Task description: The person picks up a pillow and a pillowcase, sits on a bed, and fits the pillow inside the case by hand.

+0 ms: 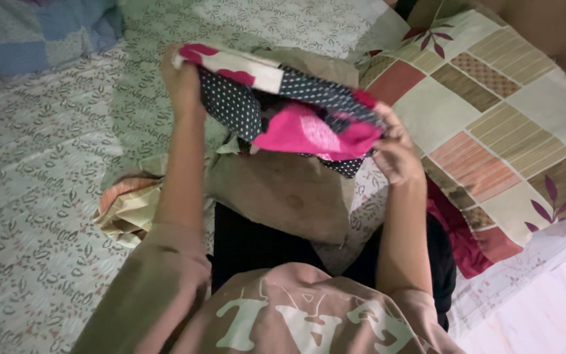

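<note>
My left hand point(181, 82) and right hand point(394, 154) pinch polka-dot garment point(283, 111) by its ends, fingers clamped; fold half done, brown cloth point(283, 193) waits on bed point(40, 164).

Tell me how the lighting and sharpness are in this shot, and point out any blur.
Head view: soft, dim indoor light with a warm cast and no glare; the dotted cloth held up between the left hand and right hand looks slightly smeared, its pink part without detail; the tan garment below it lies in shade; the floor at the lower right is brightest, nearly washed out.
</note>
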